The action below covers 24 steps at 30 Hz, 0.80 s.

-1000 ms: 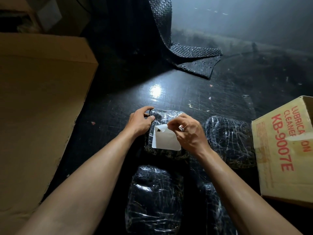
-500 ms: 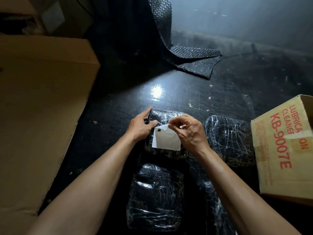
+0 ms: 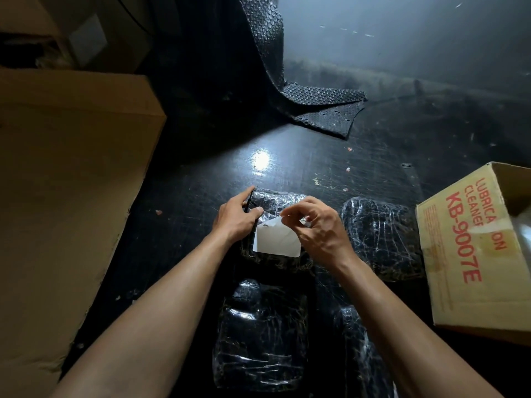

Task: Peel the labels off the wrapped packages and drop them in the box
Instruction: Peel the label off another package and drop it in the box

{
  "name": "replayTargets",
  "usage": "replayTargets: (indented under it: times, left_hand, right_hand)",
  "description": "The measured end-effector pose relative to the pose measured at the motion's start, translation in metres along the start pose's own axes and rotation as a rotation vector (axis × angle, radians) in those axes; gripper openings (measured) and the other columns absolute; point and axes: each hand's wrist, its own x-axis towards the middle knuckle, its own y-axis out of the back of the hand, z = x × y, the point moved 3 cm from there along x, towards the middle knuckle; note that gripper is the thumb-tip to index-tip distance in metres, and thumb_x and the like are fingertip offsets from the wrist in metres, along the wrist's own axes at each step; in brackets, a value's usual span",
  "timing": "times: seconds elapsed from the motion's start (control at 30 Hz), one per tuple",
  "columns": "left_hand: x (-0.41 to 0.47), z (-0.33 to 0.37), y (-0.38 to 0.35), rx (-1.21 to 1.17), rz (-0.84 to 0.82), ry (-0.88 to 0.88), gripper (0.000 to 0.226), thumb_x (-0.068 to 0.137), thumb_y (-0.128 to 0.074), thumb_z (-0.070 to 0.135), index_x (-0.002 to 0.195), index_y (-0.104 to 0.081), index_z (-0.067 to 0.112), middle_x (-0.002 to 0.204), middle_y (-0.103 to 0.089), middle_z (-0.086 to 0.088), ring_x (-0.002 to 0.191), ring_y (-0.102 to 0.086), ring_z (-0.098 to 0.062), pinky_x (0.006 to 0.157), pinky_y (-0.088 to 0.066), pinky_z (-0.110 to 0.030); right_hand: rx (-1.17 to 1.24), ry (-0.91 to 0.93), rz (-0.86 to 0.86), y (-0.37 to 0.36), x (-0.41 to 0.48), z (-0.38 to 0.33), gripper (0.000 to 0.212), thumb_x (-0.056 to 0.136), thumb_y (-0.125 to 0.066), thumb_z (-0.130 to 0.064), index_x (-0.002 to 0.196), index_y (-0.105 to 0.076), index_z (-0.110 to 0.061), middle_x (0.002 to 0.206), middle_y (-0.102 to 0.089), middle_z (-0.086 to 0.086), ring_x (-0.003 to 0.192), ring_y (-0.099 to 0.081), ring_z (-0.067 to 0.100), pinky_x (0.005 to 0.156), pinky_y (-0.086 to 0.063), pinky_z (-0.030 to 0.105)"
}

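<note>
**Label corner pinched up, package braced**

I see the white label (image 3: 277,239) on the top face of the wrapped package (image 3: 280,201), mid-frame on the dark surface (image 3: 287,168). Right hand (image 3: 319,228) pinches the label's upper edge between thumb and curled fingers; that edge is lifted, the lower part lies flat on the wrap. Left hand (image 3: 235,218) grips the package's left end, thumb across the top.

A second package (image 3: 382,239) lies just to the right, a third package (image 3: 261,334) nearer me, and a fourth package (image 3: 362,354) is partly hidden under my right forearm.

The box (image 3: 471,254), far right, has its top open; something pale shows inside, can't tell what. Cardboard sheet (image 3: 66,182) on the left, bubble wrap (image 3: 316,101) at the back.
</note>
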Motion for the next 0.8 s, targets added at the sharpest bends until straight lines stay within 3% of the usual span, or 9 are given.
replayTargets:
  times: [0.13,0.33,0.47,0.63,0.8]
  left_hand:
    - [-0.007,-0.003,-0.002,-0.023,-0.016,-0.026,0.067,0.088,-0.065,0.048,0.149,-0.037,0.047,0.146,-0.055,0.001,0.132,-0.054,-0.020,0.102,-0.041,-0.033]
    - [-0.015,-0.011,-0.002,-0.079,-0.041,-0.024,0.071,0.086,-0.070,0.041,0.149,-0.038,0.048,0.134,-0.065,0.006,0.130,-0.055,-0.013,0.104,-0.039,-0.029]
    - [-0.015,-0.012,-0.001,-0.088,-0.043,-0.017,0.071,0.087,-0.072,0.038,0.149,-0.039,0.045,0.137,-0.063,0.002,0.132,-0.053,-0.013,0.106,-0.039,-0.030]
    - [-0.015,-0.013,-0.002,-0.113,-0.024,-0.024,0.071,0.085,-0.074,0.038,0.148,-0.042,0.042,0.137,-0.063,0.003,0.128,-0.055,-0.012,0.107,-0.041,-0.032]
    - [-0.016,-0.015,-0.004,-0.120,-0.003,-0.028,0.067,0.086,-0.074,0.036,0.147,-0.045,0.041,0.136,-0.063,0.004,0.127,-0.057,-0.012,0.101,-0.038,-0.024]
  right_hand:
    - [0.017,-0.024,0.016,0.004,0.001,0.001,0.009,0.088,-0.074,-0.015,0.093,-0.078,-0.021,0.094,-0.066,-0.007,0.085,-0.066,0.009,0.078,-0.057,0.034]
    - [-0.115,-0.025,0.035,-0.001,0.003,0.004,0.009,0.092,-0.070,-0.023,0.095,-0.075,-0.030,0.101,-0.059,-0.006,0.102,-0.052,0.014,0.085,-0.045,0.032]
    - [-0.079,-0.021,0.027,0.001,0.003,0.002,0.013,0.093,-0.068,-0.019,0.099,-0.074,-0.028,0.098,-0.064,-0.009,0.096,-0.062,0.013,0.083,-0.055,0.041]
    - [-0.022,-0.022,0.032,0.006,0.002,0.001,0.021,0.087,-0.075,-0.014,0.106,-0.076,-0.023,0.102,-0.072,-0.006,0.089,-0.067,0.004,0.081,-0.060,0.030]
    - [-0.027,-0.057,0.044,0.009,0.002,-0.001,0.036,0.084,-0.078,-0.018,0.119,-0.071,-0.023,0.089,-0.073,-0.011,0.080,-0.067,0.001,0.077,-0.053,0.014]
